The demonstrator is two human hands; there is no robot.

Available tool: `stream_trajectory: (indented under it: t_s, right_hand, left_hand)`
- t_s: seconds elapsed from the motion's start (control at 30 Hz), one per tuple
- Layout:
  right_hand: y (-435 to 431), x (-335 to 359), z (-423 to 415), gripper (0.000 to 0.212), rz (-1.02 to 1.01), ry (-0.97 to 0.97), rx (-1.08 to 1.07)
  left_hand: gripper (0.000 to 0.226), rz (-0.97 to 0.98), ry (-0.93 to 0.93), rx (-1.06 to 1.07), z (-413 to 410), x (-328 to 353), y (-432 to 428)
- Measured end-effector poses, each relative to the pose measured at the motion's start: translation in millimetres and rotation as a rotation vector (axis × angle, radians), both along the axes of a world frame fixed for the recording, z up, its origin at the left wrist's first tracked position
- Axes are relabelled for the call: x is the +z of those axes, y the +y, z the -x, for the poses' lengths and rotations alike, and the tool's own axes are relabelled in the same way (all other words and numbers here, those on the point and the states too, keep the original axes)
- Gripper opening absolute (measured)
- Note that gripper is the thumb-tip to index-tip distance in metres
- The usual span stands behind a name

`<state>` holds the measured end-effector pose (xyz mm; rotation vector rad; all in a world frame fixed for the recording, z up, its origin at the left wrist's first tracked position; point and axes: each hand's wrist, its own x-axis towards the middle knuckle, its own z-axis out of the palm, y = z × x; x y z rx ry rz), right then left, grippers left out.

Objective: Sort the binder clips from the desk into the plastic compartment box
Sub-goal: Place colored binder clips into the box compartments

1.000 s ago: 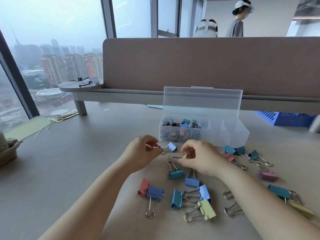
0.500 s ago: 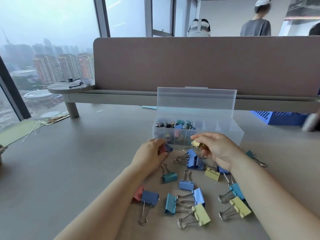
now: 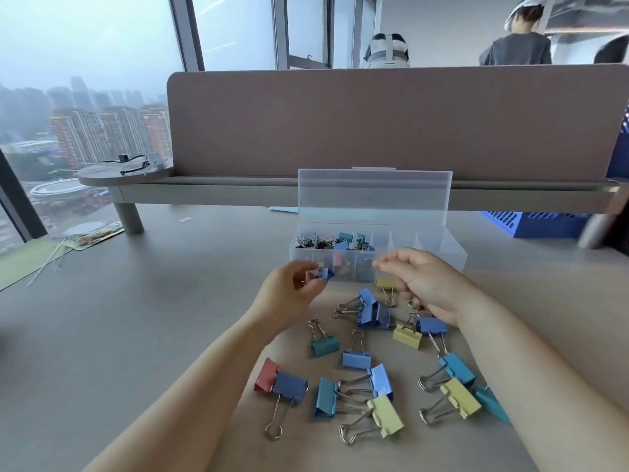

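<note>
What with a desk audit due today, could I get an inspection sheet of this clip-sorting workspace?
Surface: grey desk, no spills seen.
Job's things: clear compartment box, lid up, clips in its left compartments; loose binder clips scattered before it.
Clutter: papers far left; blue crate right.
Hands: left hand pinches small clips; right hand by the box front, grip unclear.
Cables: black cable on round shelf.
Surroundings: partition, windows, people behind.
</note>
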<state>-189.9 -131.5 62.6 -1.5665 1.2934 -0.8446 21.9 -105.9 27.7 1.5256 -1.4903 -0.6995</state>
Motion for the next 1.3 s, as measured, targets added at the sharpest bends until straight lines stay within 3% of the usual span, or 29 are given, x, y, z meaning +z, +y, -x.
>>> stream_trajectory:
  t_s: [0.07,0.17,0.27,0.4,0.5,0.57,0.63,0.77,0.87,0.97,1.07,1.3]
  right_hand:
    - [2,3,4,0.021,0.084,0.336,0.069]
    - [6,3,4,0.051,0.074,0.725,0.21]
    - [9,-2,-1,0.056,0.1,0.859,0.223]
    - [7,-3,0,0.034,0.11,0.808,0.231]
    - [6,2,3,0.024,0.029,0.537,0.195]
    - [7,3,2,0.028,0.005,0.392,0.155]
    - [5,2,1,0.036,0.014,0.351,0.132]
    - [0,-7,-1,0.025,-0.056,0.234,0.097]
    - [-5,-13,0,0.023,0.005,0.338,0.132]
    - [-9,-15,1,0.03,0.114,0.479,0.165]
    - [-10,-15,-1,0.051,0.17,0.567,0.216]
    - [-11,-19,-7,0.029,0.226,0.685,0.243]
  left_hand:
    - [0.028,-0.138,0.522,-0.093,2,9,6]
    - [0.024,-0.267,0.955,-0.176,5,21,12]
    - [0.031,-0.391,1.176,-0.26,9,29,16]
    - [0.041,-0.497,1.219,-0.301,8,33,20]
    - [0.044,-0.523,1.125,-0.264,11,33,21]
    - [0.046,-0.484,0.94,-0.235,14,33,22]
    - [0.035,-0.384,0.609,-0.233,21,32,22]
    - [0.027,-0.097,-0.194,-0.169,30,23,14]
    - [0.034,-0.027,-0.496,-0.252,37,20,7]
    - [0.04,-0.024,-0.653,-0.278,43,18,3]
    - [0.04,-0.029,-0.669,-0.274,40,14,2]
    - [0.031,-0.009,-0.535,-0.33,28,12,1]
